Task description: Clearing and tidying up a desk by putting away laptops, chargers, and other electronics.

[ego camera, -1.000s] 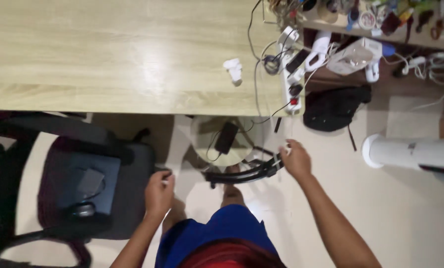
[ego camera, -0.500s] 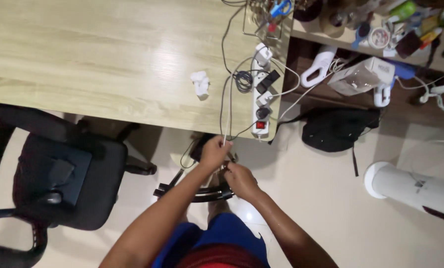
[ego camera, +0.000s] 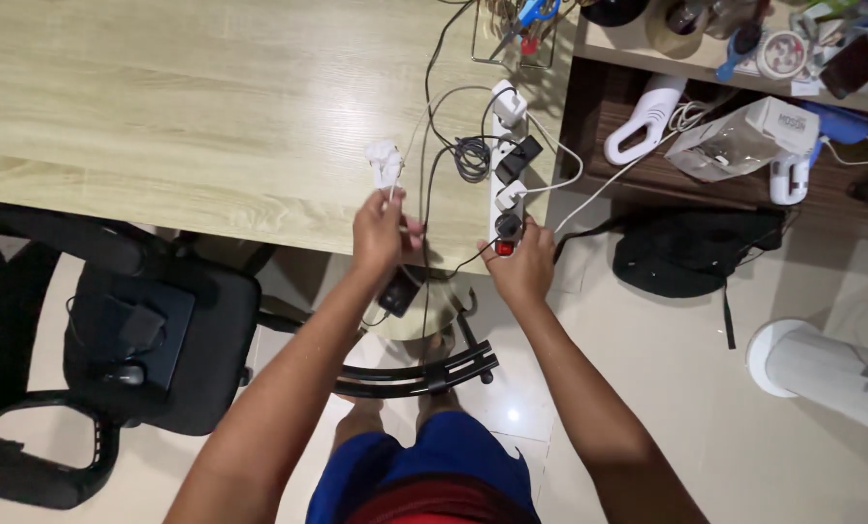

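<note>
A: What is held by the left hand [ego camera: 378,231]?

B: A thin white cable [ego camera: 392,184] is pinched between its closed fingers, at the near edge of the wooden worktop [ego camera: 162,107]. The cable is seen running up to a small white plug [ego camera: 384,161] lying on the worktop just beyond the hand.

A: And the right hand [ego camera: 523,270]?

B: It is curled at the near end of the white power strip [ego camera: 503,165], by the red switch [ego camera: 503,248]. The strip's end is touched by the fingers; whether it is actually gripped cannot be told, since the fingertips are hidden.

A: Where is the power strip placed?

B: It is laid along the right edge of the worktop, its near end reaching the corner. Several plugs and adapters are seated in it, and a coil of dark cable [ego camera: 472,157] is seen just beside it on the left.

A: What is found under the worktop?

B: A black power adapter [ego camera: 398,291] is seen hanging just below the left hand, with dark wires trailing from it. Below that, a black curved frame [ego camera: 419,374] is set on the floor, near the person's feet.

A: What else is seen around?

B: A black office chair [ego camera: 153,340] is placed to the left, with a dark bag [ego camera: 691,254] on the floor to the right and a white cylindrical object [ego camera: 827,369] further right. A cluttered shelf [ego camera: 744,78] is seen beside the worktop.
</note>
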